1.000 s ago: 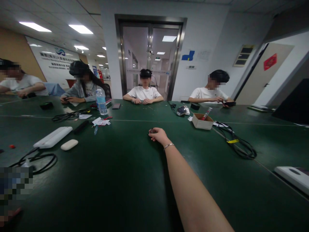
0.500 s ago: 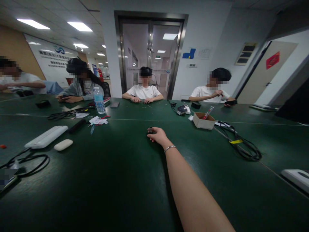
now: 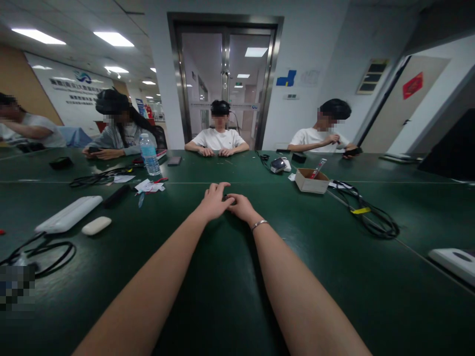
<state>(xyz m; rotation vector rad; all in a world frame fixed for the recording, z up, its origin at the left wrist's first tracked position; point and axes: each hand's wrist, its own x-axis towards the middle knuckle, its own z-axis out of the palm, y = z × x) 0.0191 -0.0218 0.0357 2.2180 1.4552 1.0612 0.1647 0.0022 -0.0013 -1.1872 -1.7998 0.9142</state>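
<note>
Fingers of both hands now close around the small dark object [image 3: 227, 199] on the green table [image 3: 208, 277]. The left hand [image 3: 213, 201] has newly joined the right hand [image 3: 243, 206], which held it alone before, so it looks like two-handed handling is starting.

A single camera sits on the person's head and looks forward and slightly down along both outstretched forearms, so the left hand [image 3: 214, 201] and right hand [image 3: 243, 206] meet near the middle of the picture, well out from the lens. The green table [image 3: 222, 277] fills the lower half, running away past the hands to people seated on its far side, with a glass door [image 3: 224, 84] straight beyond them. The lens is wide: the forearms loom large at the bottom edge, walls lean outward. A cardboard box [image 3: 311, 181] lies beyond and right of the hands, a water bottle [image 3: 149, 155] beyond and left.
</note>
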